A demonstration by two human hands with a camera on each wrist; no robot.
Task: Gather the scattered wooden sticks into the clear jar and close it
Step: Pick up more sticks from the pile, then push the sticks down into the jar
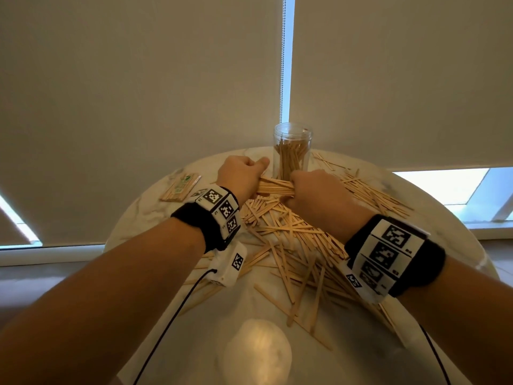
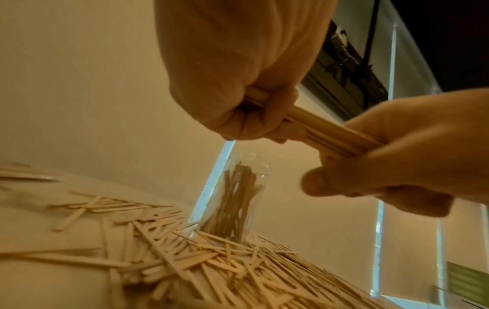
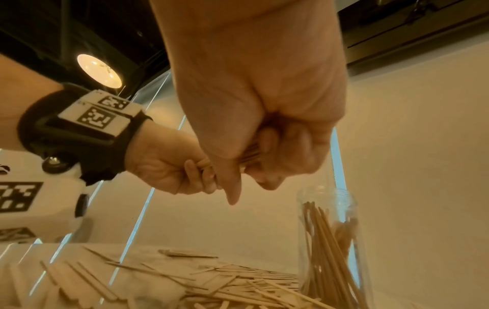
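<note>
A wrapped packet of sticks (image 1: 180, 188) lies on the round worktop (image 1: 155, 207), left of the fingers. The left hand (image 1: 240, 176) and right hand (image 1: 316, 194) each curl their fingers (image 2: 275, 108) around opposite ends of one bundle of wooden sticks (image 1: 274, 188). Just beyond the fingers stands the open clear jar (image 1: 292, 151), partly filled. Loose scattered sticks (image 1: 288, 245) lie beneath and right.

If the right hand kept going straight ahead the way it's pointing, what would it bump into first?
Probably the clear jar. The right hand, gripping a bundle of sticks together with the left hand, sits just in front of it in the head view; depth is unclear.
</note>
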